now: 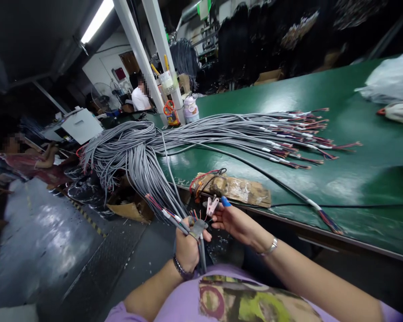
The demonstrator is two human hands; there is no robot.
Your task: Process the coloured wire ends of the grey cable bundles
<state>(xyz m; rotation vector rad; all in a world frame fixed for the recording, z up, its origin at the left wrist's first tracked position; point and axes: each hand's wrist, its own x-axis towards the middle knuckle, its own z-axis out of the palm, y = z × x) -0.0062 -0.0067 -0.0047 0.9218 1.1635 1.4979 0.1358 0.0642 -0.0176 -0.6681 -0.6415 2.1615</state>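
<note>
My left hand is closed around grey multi-core cables at the lower middle. Stripped coloured wire ends fan out just above its fingers, beside a flat grey piece at the thumb. Another cable end with a white label and bare wires sticks out to the upper left of this hand. My right hand, with a blue cover on one fingertip, has its fingers bent at a small pale pink clip. It appears pinched there, close to the wire ends; part of the grip is hidden.
A big bundle of grey cables lies across the green table and hangs over its left edge. A worn wooden block with red and black leads sits at the front edge. White plastic bags lie far right. Two people sit at left.
</note>
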